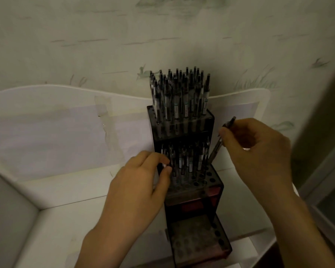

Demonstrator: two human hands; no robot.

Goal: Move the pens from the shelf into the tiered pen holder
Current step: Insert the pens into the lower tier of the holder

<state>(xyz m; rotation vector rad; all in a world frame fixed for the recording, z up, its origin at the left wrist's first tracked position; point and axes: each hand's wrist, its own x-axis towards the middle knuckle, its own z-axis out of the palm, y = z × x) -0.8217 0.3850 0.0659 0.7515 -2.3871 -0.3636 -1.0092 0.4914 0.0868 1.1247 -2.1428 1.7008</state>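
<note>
The right hand (259,151) pinches a pen (221,140), long axis tilted, its lower tip at the right edge of the middle tier, upper end pointing up and right. The left hand (141,182) pinches a standing pen (165,161) at that tier's left side. In the tiered pen holder (213,192) on the white shelf (66,225), the top tier is packed with upright pens, the middle partly filled, and the lowest holes are open.

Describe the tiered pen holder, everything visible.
The pen holder is a dark, see-through, plastic-looking stepped block with three tiers of round holes, upright on a white shelf against the wall. Top tier packed with pens, middle partly filled, bottom shows none. The left hand pinches a middle-tier pen; the right hand angles a pen toward that tier.
</note>
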